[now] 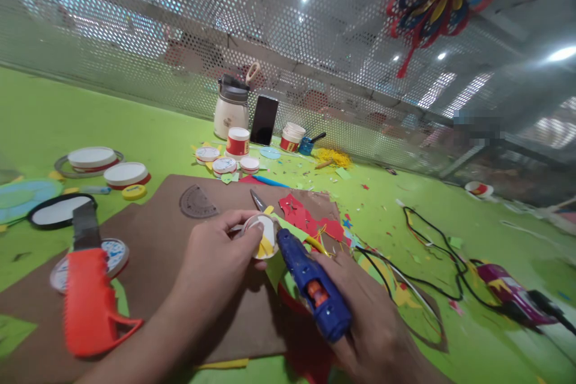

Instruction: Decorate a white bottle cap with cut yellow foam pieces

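Observation:
My left hand (225, 246) pinches a small round white lid (267, 229) with yellow paper pieces (266, 247) on its face. In my right hand (364, 306) is a blue hot glue gun (310, 282), its fingers wrapped around the handle. The nozzle points at the lid's right edge; whether it touches I cannot tell. Under both hands lies a brown board (180, 264). Just beyond the lid are a pair of scissors (258, 199), partly hidden, and red paper cutouts (308, 219). A protractor (197, 201) rests on the board's far part.
An orange-handled saw (87, 300) lies at left near white lids (126, 174). Behind stand a jug (231, 111), a phone (264, 120) and paper cups (237, 143). Black cords (438, 234) run right to a purple power strip (513, 291). Paper scraps dot the green table (373, 204).

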Demonstrator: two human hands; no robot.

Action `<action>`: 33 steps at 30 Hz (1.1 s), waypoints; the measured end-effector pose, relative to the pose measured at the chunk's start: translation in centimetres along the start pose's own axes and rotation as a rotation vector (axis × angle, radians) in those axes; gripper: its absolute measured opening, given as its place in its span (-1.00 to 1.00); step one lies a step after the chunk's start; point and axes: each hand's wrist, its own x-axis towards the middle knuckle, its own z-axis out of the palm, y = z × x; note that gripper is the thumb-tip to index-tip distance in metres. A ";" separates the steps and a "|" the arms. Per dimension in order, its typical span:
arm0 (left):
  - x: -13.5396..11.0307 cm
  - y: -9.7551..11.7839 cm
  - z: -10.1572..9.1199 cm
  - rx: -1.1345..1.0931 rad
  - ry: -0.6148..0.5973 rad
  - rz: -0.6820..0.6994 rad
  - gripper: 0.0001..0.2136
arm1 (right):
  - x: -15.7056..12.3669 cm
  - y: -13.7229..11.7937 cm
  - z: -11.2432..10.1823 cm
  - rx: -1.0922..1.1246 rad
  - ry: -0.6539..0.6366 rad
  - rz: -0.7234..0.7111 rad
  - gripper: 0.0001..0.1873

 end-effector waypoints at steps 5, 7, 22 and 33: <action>-0.2 0.2 0.0 -0.024 -0.004 -0.019 -0.74 | 0.2 0.3 -0.1 0.030 -0.040 -0.049 -0.53; -0.3 0.3 0.1 -0.022 0.006 -0.025 -0.74 | 0.1 0.1 0.1 0.048 -0.011 -0.009 -0.55; 0.0 -0.4 -0.1 0.005 -0.005 -0.001 -0.71 | -0.1 -0.3 0.4 0.131 0.016 0.069 -0.53; 0.6 -0.9 -0.4 0.064 -0.026 0.030 -0.68 | 0.4 0.5 -0.4 0.168 0.069 0.088 -0.49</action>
